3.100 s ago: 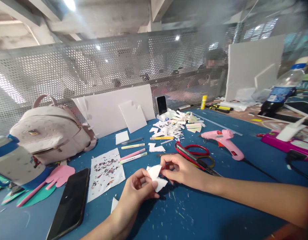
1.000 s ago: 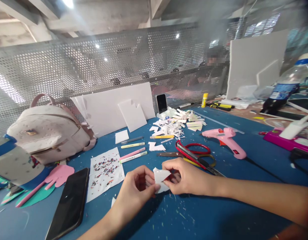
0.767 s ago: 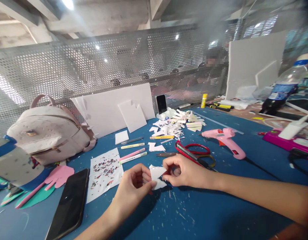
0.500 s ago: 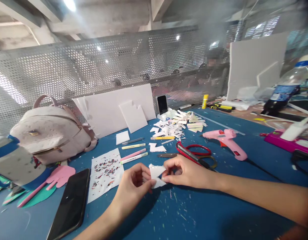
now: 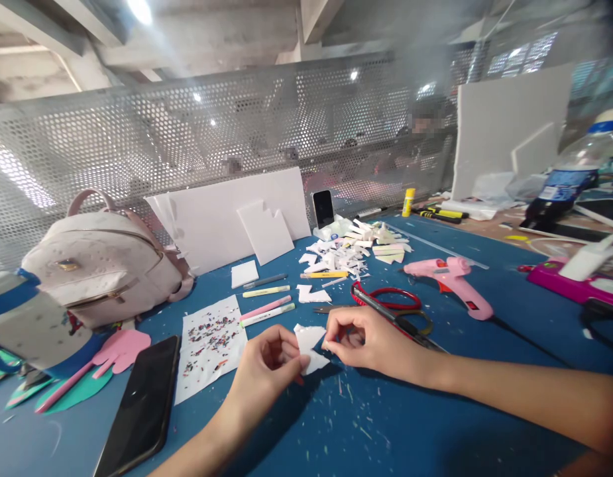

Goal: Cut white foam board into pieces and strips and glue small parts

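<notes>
Between the thumb and fingers of my left hand (image 5: 271, 361) is a small white notched foam board piece (image 5: 309, 339), its open notch facing right. My right hand (image 5: 362, 336) is pinched closed just right of the piece, fingertips close to its upper point. Whether anything tiny sits in that pinch is hidden. Beyond my right hand lie red-handled scissors (image 5: 398, 297) and a red and black utility knife (image 5: 376, 306), both partly covered by the hand. Another notched white piece (image 5: 313, 294) rests on the blue table past my fingers.
A pink glue gun (image 5: 450, 275) with its cord lies to the right. White scraps (image 5: 340, 255) are heaped ahead, with several markers (image 5: 266, 290) nearer. Left are a paper sheet with dark bits (image 5: 211, 344), a phone (image 5: 140, 404) and a backpack (image 5: 102, 258).
My right hand has come off the foam board piece and shifted slightly, uncovering its lower right point. My left hand keeps the piece in nearly the same place.
</notes>
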`<state>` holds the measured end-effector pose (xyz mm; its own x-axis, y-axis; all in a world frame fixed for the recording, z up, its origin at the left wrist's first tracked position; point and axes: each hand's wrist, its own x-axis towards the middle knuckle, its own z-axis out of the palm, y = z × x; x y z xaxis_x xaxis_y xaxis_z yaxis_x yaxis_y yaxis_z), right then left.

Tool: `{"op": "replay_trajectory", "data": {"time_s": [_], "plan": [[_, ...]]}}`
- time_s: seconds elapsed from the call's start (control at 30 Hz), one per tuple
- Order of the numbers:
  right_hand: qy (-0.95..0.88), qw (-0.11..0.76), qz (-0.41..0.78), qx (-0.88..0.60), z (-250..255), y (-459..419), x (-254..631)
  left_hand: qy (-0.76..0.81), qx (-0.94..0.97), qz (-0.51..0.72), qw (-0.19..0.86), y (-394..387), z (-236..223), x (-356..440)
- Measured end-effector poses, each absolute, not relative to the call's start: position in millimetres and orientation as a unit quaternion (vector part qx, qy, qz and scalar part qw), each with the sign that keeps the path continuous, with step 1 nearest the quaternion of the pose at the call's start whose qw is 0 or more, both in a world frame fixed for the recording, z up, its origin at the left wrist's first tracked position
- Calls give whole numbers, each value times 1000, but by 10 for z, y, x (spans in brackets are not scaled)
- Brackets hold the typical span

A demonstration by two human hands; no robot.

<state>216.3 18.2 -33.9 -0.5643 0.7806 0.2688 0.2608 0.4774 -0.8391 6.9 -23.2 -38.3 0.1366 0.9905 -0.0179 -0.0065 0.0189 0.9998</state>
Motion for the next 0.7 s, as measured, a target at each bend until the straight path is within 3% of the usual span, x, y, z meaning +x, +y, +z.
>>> {"op": "replay_trajectory", "data": {"time_s": [0.13,0.27,0.4,0.7], "plan": [[-811,370,348,-290,-325,168,2191,474,504,471,548,-198,-420,40],[-879,419,167,-155,-309,189,2201,477,487,458,570,-209,-450,55],[-909,395,54,-124,-327,211,2202,472,483,450,584,-253,-427,116],[-928,356,-48,-100,-267,178,2206,475,478,449,587,-255,-457,129]]}}
